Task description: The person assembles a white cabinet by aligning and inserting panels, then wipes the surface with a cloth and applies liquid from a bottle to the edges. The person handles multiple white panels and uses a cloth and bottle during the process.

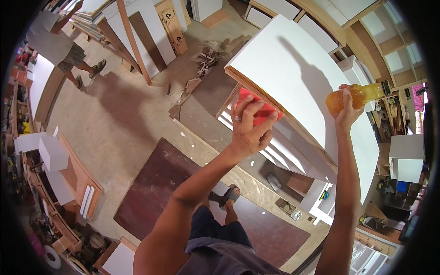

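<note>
My left hand [249, 130], a ring on one finger, is closed on a flat red piece [271, 111]. I hold this piece against the brown layered edge of a large white panel [279, 59]; whether it is a spreader or a pad I cannot tell. Above the panel's right part, my right hand [348, 112] grips a clear bottle [364, 94] of amber liquid. The bottle lies nearly sideways, its dark-capped neck toward the right, and its shadow falls across the white surface. Beneath the panel show white shelves or slats [279, 149].
At the far left another person [55, 39] stands near leaning boards [142, 36]. A dark red-brown sheet [160, 183] lies under my feet. Scraps [208, 59] litter the floor beyond the panel. White cabinet parts [52, 153] stand on the left, open cabinets [389, 32] at the back right.
</note>
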The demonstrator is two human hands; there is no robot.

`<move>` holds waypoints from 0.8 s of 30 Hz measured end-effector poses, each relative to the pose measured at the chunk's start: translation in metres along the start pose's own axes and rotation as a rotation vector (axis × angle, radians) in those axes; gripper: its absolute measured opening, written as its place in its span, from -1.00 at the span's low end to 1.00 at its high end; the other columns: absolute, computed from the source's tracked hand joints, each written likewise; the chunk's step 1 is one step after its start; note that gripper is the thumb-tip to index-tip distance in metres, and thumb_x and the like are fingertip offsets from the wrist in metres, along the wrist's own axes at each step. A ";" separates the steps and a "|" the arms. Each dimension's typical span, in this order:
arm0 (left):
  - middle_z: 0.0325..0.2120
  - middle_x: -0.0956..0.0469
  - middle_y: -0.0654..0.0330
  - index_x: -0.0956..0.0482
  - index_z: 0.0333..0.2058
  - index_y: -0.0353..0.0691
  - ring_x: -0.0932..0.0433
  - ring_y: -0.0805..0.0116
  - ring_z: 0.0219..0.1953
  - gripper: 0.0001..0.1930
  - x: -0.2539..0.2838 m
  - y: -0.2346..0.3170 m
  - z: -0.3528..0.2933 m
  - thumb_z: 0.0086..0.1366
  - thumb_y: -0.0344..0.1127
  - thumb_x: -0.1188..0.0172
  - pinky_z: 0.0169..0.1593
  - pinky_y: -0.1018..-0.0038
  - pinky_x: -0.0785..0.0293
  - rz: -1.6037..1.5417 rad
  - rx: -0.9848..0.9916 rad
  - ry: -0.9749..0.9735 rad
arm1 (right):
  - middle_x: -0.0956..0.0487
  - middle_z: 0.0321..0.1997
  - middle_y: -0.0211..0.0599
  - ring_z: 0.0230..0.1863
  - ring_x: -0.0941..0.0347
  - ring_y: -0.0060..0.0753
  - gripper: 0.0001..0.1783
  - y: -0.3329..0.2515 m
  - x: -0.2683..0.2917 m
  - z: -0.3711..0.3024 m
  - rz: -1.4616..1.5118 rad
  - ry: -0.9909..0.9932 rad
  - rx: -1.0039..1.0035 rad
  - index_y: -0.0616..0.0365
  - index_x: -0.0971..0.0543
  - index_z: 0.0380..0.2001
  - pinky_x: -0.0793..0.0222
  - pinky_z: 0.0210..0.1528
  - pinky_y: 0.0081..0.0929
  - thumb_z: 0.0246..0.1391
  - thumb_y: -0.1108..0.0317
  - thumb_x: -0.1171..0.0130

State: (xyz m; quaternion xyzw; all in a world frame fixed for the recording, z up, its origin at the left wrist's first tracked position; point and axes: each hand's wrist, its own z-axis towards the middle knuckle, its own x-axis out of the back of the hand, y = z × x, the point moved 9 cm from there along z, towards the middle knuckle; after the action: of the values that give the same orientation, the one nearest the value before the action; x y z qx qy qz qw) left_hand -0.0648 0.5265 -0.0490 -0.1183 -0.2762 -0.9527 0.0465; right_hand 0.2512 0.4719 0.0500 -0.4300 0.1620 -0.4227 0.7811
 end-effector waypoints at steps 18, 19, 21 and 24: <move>0.00 -0.34 0.09 -0.63 -0.16 0.02 -0.30 -0.04 0.16 -0.55 0.044 -0.103 0.016 -0.15 -0.37 -0.23 0.24 -0.11 -0.20 0.161 -0.195 0.023 | -0.63 -0.23 -0.19 -0.21 -0.54 -0.41 -0.69 0.003 0.006 0.001 -0.025 0.000 0.019 0.24 -0.50 -0.13 -0.46 -0.08 -0.45 0.10 0.37 -0.32; -0.01 -0.34 0.11 -0.61 -0.14 0.07 -0.29 -0.01 0.17 -0.53 0.045 -0.110 0.014 -0.16 -0.37 -0.22 0.24 -0.12 -0.18 0.152 -0.162 0.001 | -0.63 -0.23 -0.19 -0.21 -0.54 -0.41 -0.69 0.002 0.006 0.001 -0.019 0.002 0.028 0.24 -0.50 -0.14 -0.46 -0.09 -0.45 0.10 0.37 -0.32; -0.02 -0.34 0.11 -0.61 -0.15 0.08 -0.29 0.00 0.16 -0.52 0.051 -0.091 0.030 -0.17 -0.36 -0.22 0.23 -0.11 -0.19 0.149 -0.245 0.031 | -0.63 -0.23 -0.20 -0.20 -0.53 -0.41 -0.71 0.004 0.007 0.001 -0.026 0.003 0.013 0.24 -0.50 -0.15 -0.45 -0.09 -0.45 0.10 0.37 -0.31; -0.04 -0.34 0.11 -0.62 -0.16 0.08 -0.30 0.01 0.16 -0.53 0.050 -0.089 0.039 -0.17 -0.35 -0.22 0.22 -0.10 -0.21 0.186 -0.320 0.018 | -0.62 -0.20 -0.19 -0.16 -0.53 -0.41 -0.67 0.005 0.009 0.002 -0.039 -0.024 0.001 0.24 -0.49 -0.11 -0.47 -0.10 -0.43 0.13 0.31 -0.31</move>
State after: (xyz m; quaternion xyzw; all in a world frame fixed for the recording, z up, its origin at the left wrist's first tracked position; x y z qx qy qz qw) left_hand -0.1190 0.6214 -0.0502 -0.1407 -0.1087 -0.9770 0.1177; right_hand 0.2605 0.4669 0.0478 -0.4377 0.1440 -0.4325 0.7750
